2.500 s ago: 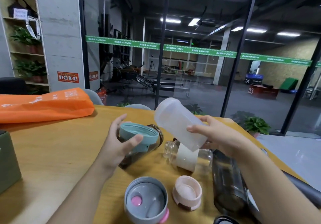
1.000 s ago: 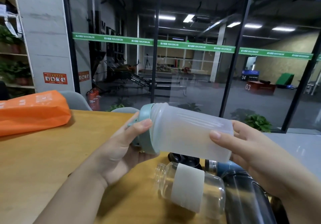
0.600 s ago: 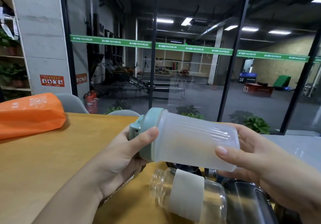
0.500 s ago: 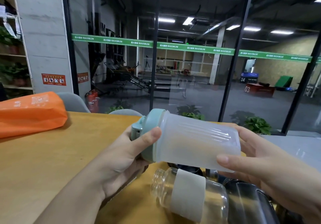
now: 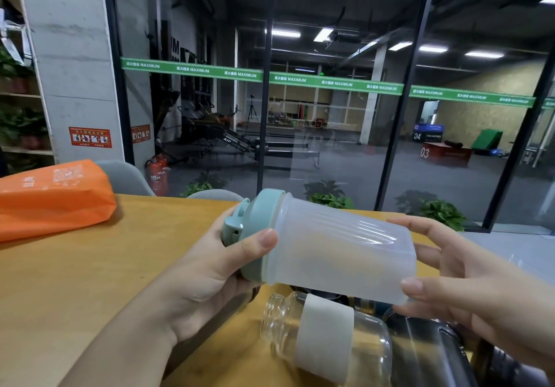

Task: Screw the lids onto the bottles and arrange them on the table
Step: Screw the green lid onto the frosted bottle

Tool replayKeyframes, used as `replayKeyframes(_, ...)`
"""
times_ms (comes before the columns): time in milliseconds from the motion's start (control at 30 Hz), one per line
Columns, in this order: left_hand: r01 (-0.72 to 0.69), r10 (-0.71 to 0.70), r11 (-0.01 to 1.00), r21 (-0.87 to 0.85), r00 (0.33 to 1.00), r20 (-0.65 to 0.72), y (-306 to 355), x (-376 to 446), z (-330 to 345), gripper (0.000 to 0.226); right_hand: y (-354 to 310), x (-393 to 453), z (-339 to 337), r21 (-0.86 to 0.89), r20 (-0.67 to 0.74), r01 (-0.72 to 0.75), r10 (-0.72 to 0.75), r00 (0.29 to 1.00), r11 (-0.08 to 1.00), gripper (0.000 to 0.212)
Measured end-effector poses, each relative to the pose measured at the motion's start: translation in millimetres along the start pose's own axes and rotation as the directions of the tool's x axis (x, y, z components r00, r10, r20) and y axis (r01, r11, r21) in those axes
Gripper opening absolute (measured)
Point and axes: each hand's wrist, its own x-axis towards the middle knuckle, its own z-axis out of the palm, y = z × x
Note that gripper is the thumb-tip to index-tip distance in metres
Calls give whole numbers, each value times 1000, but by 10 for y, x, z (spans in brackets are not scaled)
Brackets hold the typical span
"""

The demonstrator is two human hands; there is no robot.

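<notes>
- Sideways above the wooden table [image 5: 75, 281], the frosted plastic bottle [image 5: 339, 254] lies between both hands, translucent, faintly ribbed, with its teal lid [image 5: 255, 233] pointing left.
- Left hand [image 5: 204, 278] curls round the lid, thumb pressed on its rim.
- Right hand [image 5: 468, 293] cups the bottle's base, fingers spread along its sides.
- Below lies a clear glass bottle [image 5: 324, 335], uncapped, with a pale sleeve.
- An orange bag [image 5: 51, 197] sits far left.
</notes>
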Motion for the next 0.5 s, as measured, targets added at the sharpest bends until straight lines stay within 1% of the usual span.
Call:
replayKeyframes(67, 5, -5, 1000, 3, 1000, 0, -4, -3, -6, 102, -13, -5, 0, 8, 18, -24, 24, 1000, 1000, 81)
replayKeyframes(167, 21, -21, 1000, -18, 1000, 0, -3, -4, -20, 104, -5, -18, 13, 19, -15, -73, 73, 997, 997, 93)
replayKeyframes(200, 23, -23, 999, -29, 1000, 1, -2, -4, -26, 104, 1, -16, 29, 12, -28, -90, 90, 996, 996, 93)
replayKeyframes(267, 23, -23, 999, -44, 1000, 3, 6, -6, -27, 104, -1, -6, 92, -44, -28, -132, 131, 991, 990, 87)
replayKeyframes(367, 17, -18, 999, -39, 1000, -15, 5, -4, -8, 104, 75, -22, 139, -125, -36, -188, 185, 982, 974, 92)
replayKeyframes(433, 14, -15, 1000, -26, 1000, -27, 0, 4, 7, 103, 138, -34, 150, -163, -19, -201, 201, 979, 966, 92)
replayKeyframes(500, 15, -15, 1000, 0, 999, -52, 0, 5, 28, 101, 151, -35, 199, -194, -26, -191, 190, 982, 962, 84)
